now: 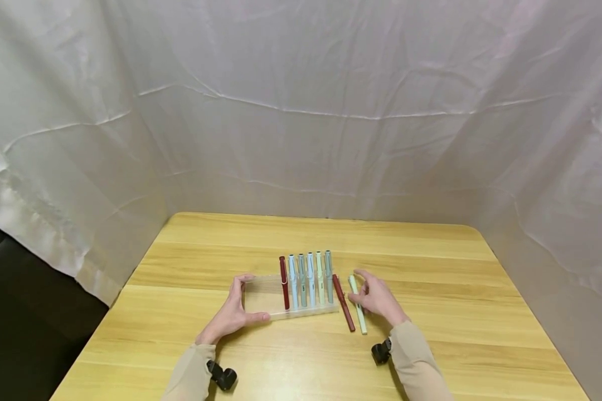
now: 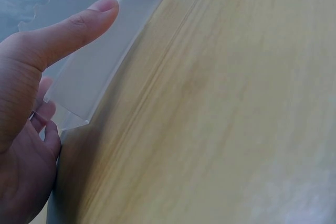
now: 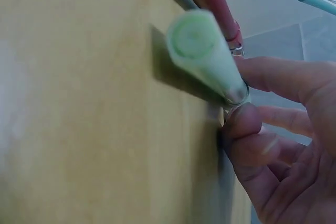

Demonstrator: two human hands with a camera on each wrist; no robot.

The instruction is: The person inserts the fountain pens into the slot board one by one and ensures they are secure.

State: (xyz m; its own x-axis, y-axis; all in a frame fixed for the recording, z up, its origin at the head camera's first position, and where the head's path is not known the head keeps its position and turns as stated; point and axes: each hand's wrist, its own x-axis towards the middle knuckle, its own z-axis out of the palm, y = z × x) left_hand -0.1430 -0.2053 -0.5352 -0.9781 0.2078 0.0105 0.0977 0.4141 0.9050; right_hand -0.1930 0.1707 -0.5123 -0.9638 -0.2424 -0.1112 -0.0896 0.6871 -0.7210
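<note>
A clear plastic pen rack stands on the table, with several capped pens side by side on its right part. My left hand grips the rack's left end; its thumb lies along the near wall in the left wrist view. In the rack, the leftmost pen is dark red, then come light blue, grey-green and pale green ones. Right of the rack lies another dark red pen. Beside that, my right hand pinches a pale green pen around its middle, between thumb and fingers.
The wooden table reaches past both hands on every side. A pale curtain hangs around its back and sides. At the far left stands something black. A small black camera sits on each wrist.
</note>
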